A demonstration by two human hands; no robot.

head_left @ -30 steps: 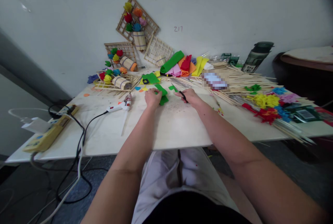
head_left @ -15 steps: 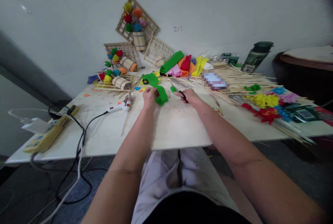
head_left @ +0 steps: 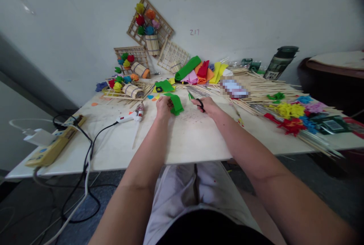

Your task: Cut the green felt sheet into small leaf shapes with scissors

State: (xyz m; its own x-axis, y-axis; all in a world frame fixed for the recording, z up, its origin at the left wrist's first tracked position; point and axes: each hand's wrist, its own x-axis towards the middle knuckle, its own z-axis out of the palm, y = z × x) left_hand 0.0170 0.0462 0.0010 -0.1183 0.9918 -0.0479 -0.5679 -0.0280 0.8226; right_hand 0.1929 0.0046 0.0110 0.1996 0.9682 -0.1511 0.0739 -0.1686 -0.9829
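My left hand (head_left: pixel 163 107) is closed on a strip of green felt (head_left: pixel 176 104), which it holds just above the white table (head_left: pixel 193 135). My right hand (head_left: pixel 207 105) grips black-handled scissors (head_left: pixel 196 100), with the blades pointing up and left toward a small green felt scrap (head_left: pixel 190 96). The two hands are a short way apart at the middle of the table. More green felt (head_left: pixel 165 85) lies flat just beyond the left hand.
A white glue gun (head_left: pixel 129 116) lies left of my hands, its cord running to a yellow power strip (head_left: pixel 51 148). Folded felt sheets (head_left: pixel 199 71), wooden lattice frames with felt flowers (head_left: pixel 148 23), piles of wooden sticks (head_left: pixel 261 85), loose felt flowers (head_left: pixel 292 114) and a dark bottle (head_left: pixel 280 62) stand around.
My left hand has lifted the green felt strip off the table and drawn it slightly back. The right hand with the scissors has shifted a little toward it.
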